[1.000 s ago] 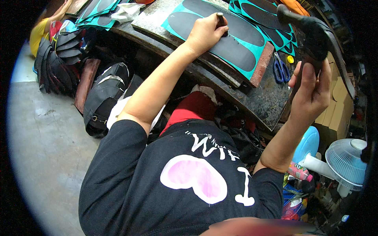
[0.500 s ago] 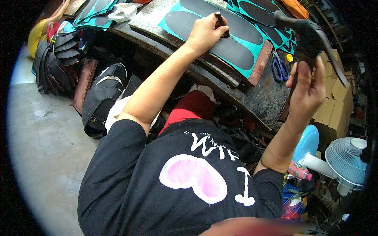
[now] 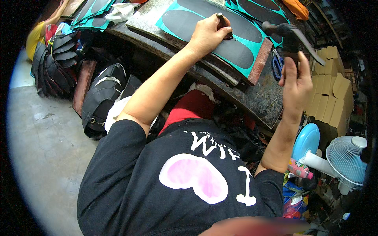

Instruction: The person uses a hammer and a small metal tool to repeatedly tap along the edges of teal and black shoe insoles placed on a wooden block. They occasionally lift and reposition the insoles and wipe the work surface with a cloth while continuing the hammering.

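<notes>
Hammer [image 3: 289,33] with a dark head is raised above the right end of the workbench [image 3: 260,100], its handle gripped in the right hand [image 3: 296,84], fingers closed tight around it; the left hand [image 3: 206,33] is closed on a small dark punch [image 3: 223,24], held upright with its tip on a teal sheet [image 3: 248,67]; that sheet bears dark sole-shaped pieces and lies on a board on the workbench, well left of the hammer; blue-handled scissors [image 3: 277,65] lie on the bench just below the hammer; more teal sheets [image 3: 92,17] are stacked at the far left of the bench; dark shoe parts [image 3: 59,63] are piled on the floor to the left; a white fan [image 3: 346,161] stands at the lower right beside cardboard boxes [image 3: 334,98].
</notes>
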`<state>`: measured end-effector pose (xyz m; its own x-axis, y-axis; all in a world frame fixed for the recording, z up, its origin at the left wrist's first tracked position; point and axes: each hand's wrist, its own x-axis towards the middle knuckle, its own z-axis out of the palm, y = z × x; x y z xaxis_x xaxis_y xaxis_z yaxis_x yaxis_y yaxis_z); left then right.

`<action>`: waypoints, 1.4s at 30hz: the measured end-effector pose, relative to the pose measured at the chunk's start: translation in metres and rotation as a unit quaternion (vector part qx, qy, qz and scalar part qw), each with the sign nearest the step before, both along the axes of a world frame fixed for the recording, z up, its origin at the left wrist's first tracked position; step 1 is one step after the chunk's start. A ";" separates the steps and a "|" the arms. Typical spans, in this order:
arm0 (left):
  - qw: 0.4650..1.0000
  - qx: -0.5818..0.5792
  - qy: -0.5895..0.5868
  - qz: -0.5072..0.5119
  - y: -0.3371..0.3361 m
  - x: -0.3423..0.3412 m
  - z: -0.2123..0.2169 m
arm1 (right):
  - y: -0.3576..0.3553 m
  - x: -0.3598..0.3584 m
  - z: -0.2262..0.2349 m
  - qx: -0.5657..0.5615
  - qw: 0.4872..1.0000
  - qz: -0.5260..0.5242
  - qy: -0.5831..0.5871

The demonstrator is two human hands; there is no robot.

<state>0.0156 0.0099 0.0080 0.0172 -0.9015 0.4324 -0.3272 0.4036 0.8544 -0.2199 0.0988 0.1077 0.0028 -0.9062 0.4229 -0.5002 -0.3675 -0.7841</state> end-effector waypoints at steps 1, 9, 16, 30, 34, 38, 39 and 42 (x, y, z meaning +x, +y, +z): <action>1.000 -0.007 -0.024 0.008 0.001 0.000 0.002 | 0.002 0.003 0.008 -0.020 0.999 0.016 -0.028; 0.945 -0.176 -0.273 0.017 0.016 -0.023 0.010 | -0.004 0.012 -0.018 -0.040 0.984 -0.017 0.174; 0.982 -0.040 0.178 0.055 0.001 0.020 0.006 | -0.011 -0.018 -0.040 0.049 0.990 -0.061 0.115; 0.995 -0.031 -0.050 0.080 -0.003 0.038 0.005 | -0.009 0.025 0.021 -0.062 0.995 0.068 -0.040; 0.956 -0.139 -0.241 0.092 0.003 0.025 0.009 | -0.023 0.050 0.001 -0.215 0.972 0.024 0.096; 0.984 -0.093 -0.109 0.102 0.000 0.023 0.004 | -0.033 0.030 -0.033 -0.022 0.970 -0.044 0.237; 0.994 -0.017 0.000 0.111 -0.001 0.025 0.003 | -0.031 0.022 -0.035 0.000 0.980 -0.026 0.195; 0.994 0.014 0.107 0.031 -0.005 0.030 -0.001 | -0.026 0.008 -0.020 -0.010 0.995 0.000 0.098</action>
